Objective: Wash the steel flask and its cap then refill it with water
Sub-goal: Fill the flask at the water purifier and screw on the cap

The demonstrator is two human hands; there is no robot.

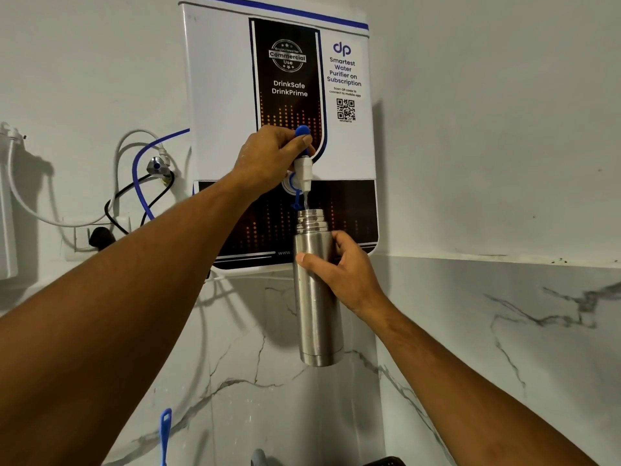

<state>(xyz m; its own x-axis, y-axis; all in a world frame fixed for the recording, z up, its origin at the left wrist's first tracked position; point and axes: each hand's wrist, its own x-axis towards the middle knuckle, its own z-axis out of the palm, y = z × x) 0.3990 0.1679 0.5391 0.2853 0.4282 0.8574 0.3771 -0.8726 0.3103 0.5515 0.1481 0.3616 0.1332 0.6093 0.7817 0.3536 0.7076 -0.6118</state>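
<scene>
Filling flask (316, 297) at purifier (282, 95) tap (304, 169).
Held upright, uncapped, under the stream by right hand (349, 274), fingers wrapped around it; left hand (268, 156) fingers pinching the blue lever (301, 132).

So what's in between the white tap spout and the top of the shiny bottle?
In the head view, a thin stream of water runs from the spout into the open mouth of the steel flask. Behind it hangs a small blue tab.

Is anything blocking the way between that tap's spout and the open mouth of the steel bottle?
Nothing visible. The flask, held upright in the right hand, has its uncapped mouth directly under the white spout. A thin stream of water falls straight in while the left hand works the blue lever.
</scene>
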